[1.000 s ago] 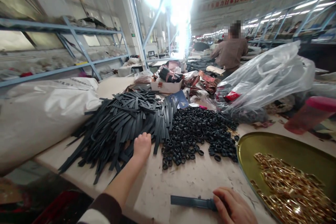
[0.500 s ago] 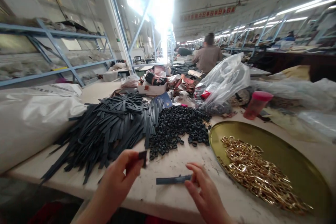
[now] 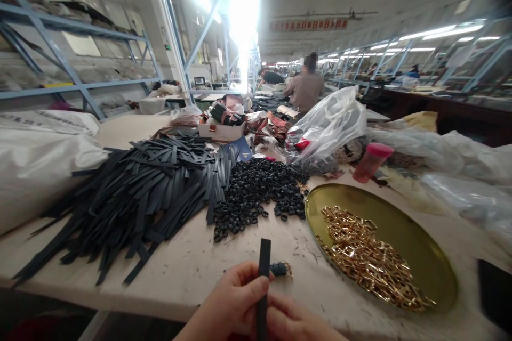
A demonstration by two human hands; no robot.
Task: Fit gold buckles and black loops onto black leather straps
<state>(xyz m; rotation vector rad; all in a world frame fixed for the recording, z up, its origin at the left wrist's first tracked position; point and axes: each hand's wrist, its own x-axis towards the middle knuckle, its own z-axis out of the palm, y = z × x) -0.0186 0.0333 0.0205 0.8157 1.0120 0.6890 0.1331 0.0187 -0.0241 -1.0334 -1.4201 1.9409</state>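
Note:
My left hand [image 3: 236, 298] is closed, pinching a flat black strap [image 3: 264, 258] between thumb and fingers. The strap stands almost upright, its square end pointing away from me. Against the lower part of the same strap, my right hand [image 3: 290, 319] has its fingers closed; the fingertips are partly hidden behind it. Just beyond my hands, a short black strap with a gold buckle [image 3: 282, 270] lies on the table, partly covered by my left hand. Farther off are a heap of black strips [image 3: 160, 192] and a pile of small black loops [image 3: 260, 186].
To the right stands an oval gold tray [image 3: 424, 240] holding many gold buckles [image 3: 372, 256]. Behind it are a pink-lidded jar [image 3: 372, 162] and a clear plastic bag [image 3: 328, 128]. A white sack [image 3: 44, 170] lies at the left. Farther back, a person [image 3: 306, 85] faces away.
My hands have come together near the table's front edge, with the black strap turned upright between them. My right hand has left the buckled strap on the table. The view has shifted right.

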